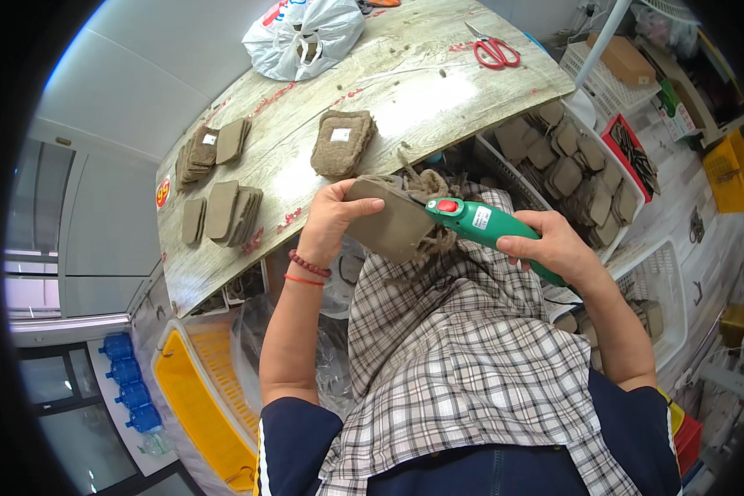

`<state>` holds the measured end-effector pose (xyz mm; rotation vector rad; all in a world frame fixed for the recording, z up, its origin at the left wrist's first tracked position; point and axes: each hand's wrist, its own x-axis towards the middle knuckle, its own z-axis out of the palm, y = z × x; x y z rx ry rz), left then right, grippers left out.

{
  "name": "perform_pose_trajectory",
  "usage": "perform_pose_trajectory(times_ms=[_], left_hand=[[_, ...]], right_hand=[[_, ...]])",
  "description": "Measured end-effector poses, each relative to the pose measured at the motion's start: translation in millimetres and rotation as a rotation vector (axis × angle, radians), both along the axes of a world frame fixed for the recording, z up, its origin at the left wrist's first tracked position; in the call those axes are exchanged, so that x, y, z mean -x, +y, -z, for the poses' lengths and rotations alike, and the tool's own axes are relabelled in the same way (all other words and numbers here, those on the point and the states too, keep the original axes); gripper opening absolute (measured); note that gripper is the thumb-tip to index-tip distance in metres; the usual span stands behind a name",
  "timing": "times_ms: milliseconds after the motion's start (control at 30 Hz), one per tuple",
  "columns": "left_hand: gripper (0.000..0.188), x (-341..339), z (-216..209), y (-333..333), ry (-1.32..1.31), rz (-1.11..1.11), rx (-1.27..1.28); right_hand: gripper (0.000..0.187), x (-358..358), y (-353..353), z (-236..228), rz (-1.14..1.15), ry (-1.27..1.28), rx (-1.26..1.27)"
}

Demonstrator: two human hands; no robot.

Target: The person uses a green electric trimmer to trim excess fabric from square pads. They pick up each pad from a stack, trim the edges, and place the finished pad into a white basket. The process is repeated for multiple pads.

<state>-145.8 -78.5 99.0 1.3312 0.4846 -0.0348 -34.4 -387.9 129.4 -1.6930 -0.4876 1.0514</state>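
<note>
My left hand (pixel 332 219) grips a flat khaki fabric pad (pixel 390 230) with rounded corners, thumb on top. In my right hand (pixel 560 246) is a green handheld electric cutter (pixel 481 220) with a red button. Its head lies at the pad's right edge, where loose shaggy trimmings (pixel 435 186) hang; the blade itself is hard to make out. Just beyond my left hand, a stack of fuzzy-edged brown pads (pixel 341 142) with a white label sits on the table. Both hands are over the checked apron (pixel 455 355) on my lap.
The wooden table (pixel 289 165) carries several smaller pad stacks (pixel 233 213) at left, a white plastic bag (pixel 303 37) and red-handled scissors (pixel 496 54). To the right, a white crate (pixel 628 217) holds many pads beside a red tray (pixel 632 157). A yellow basket (pixel 194 405) stands lower left.
</note>
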Motion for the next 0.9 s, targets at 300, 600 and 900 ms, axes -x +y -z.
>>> perform_pose_trajectory(times_ms=[300, 600, 900], left_hand=[[0.023, -6.2, -10.2, -14.2, 0.070, 0.169, -0.057], [0.023, -19.5, -17.7, -17.3, 0.184, 0.395, -0.120], [0.038, 0.3, 9.9, 15.6, -0.198, -0.356, 0.254]], right_hand=[[0.034, 3.2, 10.6, -2.0, 0.000, -0.013, -0.035], [0.035, -0.2, 23.2, -4.0, -0.022, 0.026, -0.070], [0.037, 2.3, 13.0, 15.4, 0.290, -0.035, -0.111]])
